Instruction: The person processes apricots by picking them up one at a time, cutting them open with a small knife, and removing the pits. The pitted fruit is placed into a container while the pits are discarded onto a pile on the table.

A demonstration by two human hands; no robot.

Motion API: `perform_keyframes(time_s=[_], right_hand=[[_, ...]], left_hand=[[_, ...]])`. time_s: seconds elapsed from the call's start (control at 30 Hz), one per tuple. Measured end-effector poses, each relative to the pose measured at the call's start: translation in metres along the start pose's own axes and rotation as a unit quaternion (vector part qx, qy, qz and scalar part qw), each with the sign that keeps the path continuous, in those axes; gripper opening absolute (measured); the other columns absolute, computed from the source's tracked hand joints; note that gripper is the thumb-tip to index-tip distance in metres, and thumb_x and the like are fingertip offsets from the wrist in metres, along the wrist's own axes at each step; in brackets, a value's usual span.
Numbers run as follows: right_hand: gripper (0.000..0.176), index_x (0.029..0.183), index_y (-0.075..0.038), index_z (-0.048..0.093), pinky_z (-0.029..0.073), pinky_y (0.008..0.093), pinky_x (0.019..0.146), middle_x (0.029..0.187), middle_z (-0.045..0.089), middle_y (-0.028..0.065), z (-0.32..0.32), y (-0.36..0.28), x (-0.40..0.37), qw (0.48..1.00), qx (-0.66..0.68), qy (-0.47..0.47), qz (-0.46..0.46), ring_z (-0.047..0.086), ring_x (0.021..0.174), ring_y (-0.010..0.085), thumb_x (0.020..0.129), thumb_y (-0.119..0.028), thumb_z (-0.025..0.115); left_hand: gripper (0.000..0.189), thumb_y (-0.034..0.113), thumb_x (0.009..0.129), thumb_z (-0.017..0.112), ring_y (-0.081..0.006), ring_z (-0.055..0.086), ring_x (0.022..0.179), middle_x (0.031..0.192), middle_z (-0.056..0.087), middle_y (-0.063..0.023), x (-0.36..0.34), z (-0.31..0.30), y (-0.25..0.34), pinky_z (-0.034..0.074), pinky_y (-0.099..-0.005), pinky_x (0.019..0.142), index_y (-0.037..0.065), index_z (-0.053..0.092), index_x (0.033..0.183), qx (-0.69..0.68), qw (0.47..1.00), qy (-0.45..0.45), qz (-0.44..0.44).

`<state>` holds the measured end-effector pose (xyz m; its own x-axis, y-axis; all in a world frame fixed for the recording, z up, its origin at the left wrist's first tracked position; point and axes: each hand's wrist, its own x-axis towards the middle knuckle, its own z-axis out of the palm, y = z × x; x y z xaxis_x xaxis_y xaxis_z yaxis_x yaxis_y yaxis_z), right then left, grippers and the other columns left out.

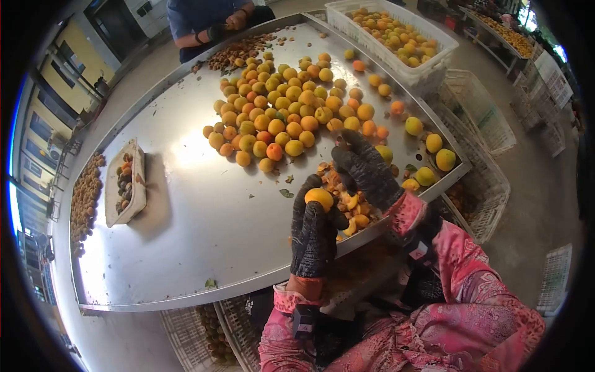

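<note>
Black gloves cover both hands. My left hand (pixel 315 232) is closed around a yellow-orange apricot (pixel 318 198), held above the metal table's near edge. My right hand (pixel 372 170) reaches over the table with its fingers apart and nothing visible between them, the fingertips close to the near side of a heap of whole apricots (pixel 288 102). Beneath and between the hands lies a pile of split apricot pieces (pixel 350 211), partly hidden by the gloves.
A white crate (pixel 443 46) of apricots stands at the far right corner. At left, a shallow tray (pixel 142 186) holds dark and orange fruit beside a band of brown pits (pixel 87 192). Another person (pixel 204 18) is across the metal table (pixel 204 248). Crates (pixel 496 204) flank its right side.
</note>
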<state>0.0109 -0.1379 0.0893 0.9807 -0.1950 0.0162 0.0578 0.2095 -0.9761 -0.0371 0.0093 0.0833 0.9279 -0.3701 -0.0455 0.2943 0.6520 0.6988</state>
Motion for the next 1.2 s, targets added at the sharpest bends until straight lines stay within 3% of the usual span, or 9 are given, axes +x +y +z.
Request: perform_keyframes(time_s=[0.27, 0.37, 0.43, 0.53, 0.57, 0.7, 0.77, 0.87, 1.2], right_hand=[[0.025, 0.111, -0.008, 0.052, 0.039, 0.0176, 0.048, 0.076, 0.052, -0.0024, 0.002, -0.014, -0.017, 0.972, 0.048, -0.198, 0.114, 0.049, 0.062, 0.0041, 0.089, -0.022, 0.052], [0.027, 0.106, -0.004, 0.05, 0.039, 0.0183, 0.051, 0.08, 0.055, 0.0005, 0.004, -0.018, -0.02, 0.976, 0.011, -0.172, 0.129, 0.045, 0.056, 0.0037, 0.087, -0.022, 0.056], [0.029, 0.108, -0.004, 0.048, 0.04, 0.0186, 0.052, 0.08, 0.055, 0.0013, 0.004, -0.024, -0.026, 0.97, 0.005, -0.197, 0.145, 0.049, 0.06, 0.0037, 0.087, -0.02, 0.056], [0.03, 0.109, -0.004, 0.047, 0.045, 0.0219, 0.058, 0.084, 0.057, 0.0035, 0.004, -0.029, -0.038, 0.976, -0.072, -0.189, 0.077, 0.056, 0.07, 0.0067, 0.086, -0.019, 0.057], [0.029, 0.108, -0.003, 0.05, 0.048, 0.0287, 0.066, 0.09, 0.059, 0.0088, 0.006, -0.008, -0.039, 0.971, -0.118, -0.162, -0.131, 0.06, 0.08, 0.0167, 0.085, -0.018, 0.058], [0.027, 0.105, -0.001, 0.054, 0.048, 0.0344, 0.073, 0.097, 0.059, 0.0143, 0.003, 0.002, -0.044, 0.909, -0.284, -0.155, -0.261, 0.06, 0.086, 0.0268, 0.084, -0.017, 0.059], [0.026, 0.103, 0.001, 0.056, 0.048, 0.0357, 0.071, 0.097, 0.059, 0.0158, 0.002, -0.004, -0.048, 0.728, -0.486, -0.143, -0.463, 0.06, 0.084, 0.0305, 0.083, -0.016, 0.06], [0.026, 0.103, 0.001, 0.056, 0.049, 0.0359, 0.068, 0.095, 0.06, 0.0145, 0.01, -0.009, -0.057, 0.849, -0.411, -0.119, -0.311, 0.061, 0.081, 0.0296, 0.082, -0.014, 0.06], [0.026, 0.103, 0.002, 0.055, 0.05, 0.0371, 0.065, 0.092, 0.061, 0.0174, 0.012, 0.005, -0.055, 0.748, -0.476, -0.09, -0.453, 0.061, 0.078, 0.0311, 0.082, -0.012, 0.06]], left_hand=[[0.052, 0.031, 0.091, 0.047, -0.025, 0.055, 0.098, 0.108, 0.049, -0.0129, 0.018, -0.027, 0.016, 0.044, -0.033, 0.086, 0.003, 0.029, 0.132, 0.281, 0.95, 0.082, 0.104], [0.051, 0.034, 0.091, 0.046, -0.0235, 0.056, 0.095, 0.108, 0.049, -0.0127, 0.022, -0.04, 0.015, 0.045, -0.0329, 0.084, 0.001, 0.035, 0.129, 0.523, 0.831, 0.051, 0.184], [0.047, 0.032, 0.089, 0.05, -0.0217, 0.057, 0.089, 0.104, 0.052, -0.0117, 0.019, -0.023, 0.022, 0.046, -0.0305, 0.078, 0.001, 0.041, 0.124, 0.265, 0.956, 0.081, 0.099], [0.043, 0.031, 0.088, 0.053, -0.0169, 0.055, 0.074, 0.09, 0.053, -0.0075, 0.019, -0.024, 0.019, 0.045, -0.0277, 0.066, 0.001, 0.045, 0.118, 0.125, 0.984, 0.098, 0.083], [0.043, 0.031, 0.088, 0.053, -0.0169, 0.055, 0.074, 0.09, 0.053, -0.0075, 0.019, -0.029, 0.017, 0.045, -0.0277, 0.066, 0.001, 0.045, 0.118, 0.125, 0.984, 0.098, 0.085], [0.038, 0.031, 0.089, 0.052, -0.0125, 0.046, 0.061, 0.074, 0.047, -0.0025, 0.021, -0.039, 0.014, 0.04, -0.0254, 0.055, 0.002, 0.047, 0.113, -0.02, 0.994, 0.094, 0.054], [0.037, 0.031, 0.089, 0.052, -0.0117, 0.043, 0.059, 0.072, 0.045, -0.0018, 0.021, -0.037, 0.014, 0.039, -0.0251, 0.053, 0.002, 0.047, 0.111, -0.062, 0.992, 0.099, 0.051], [0.036, 0.029, 0.09, 0.052, -0.0117, 0.044, 0.06, 0.074, 0.046, -0.0024, 0.021, -0.034, 0.013, 0.039, -0.0248, 0.054, 0.002, 0.047, 0.113, -0.088, 0.989, 0.111, 0.038], [0.036, 0.026, 0.09, 0.051, -0.0106, 0.047, 0.062, 0.083, 0.053, -0.0049, 0.018, -0.027, 0.015, 0.041, -0.023, 0.054, 0.002, 0.047, 0.117, 0.033, 0.989, 0.137, 0.039]])
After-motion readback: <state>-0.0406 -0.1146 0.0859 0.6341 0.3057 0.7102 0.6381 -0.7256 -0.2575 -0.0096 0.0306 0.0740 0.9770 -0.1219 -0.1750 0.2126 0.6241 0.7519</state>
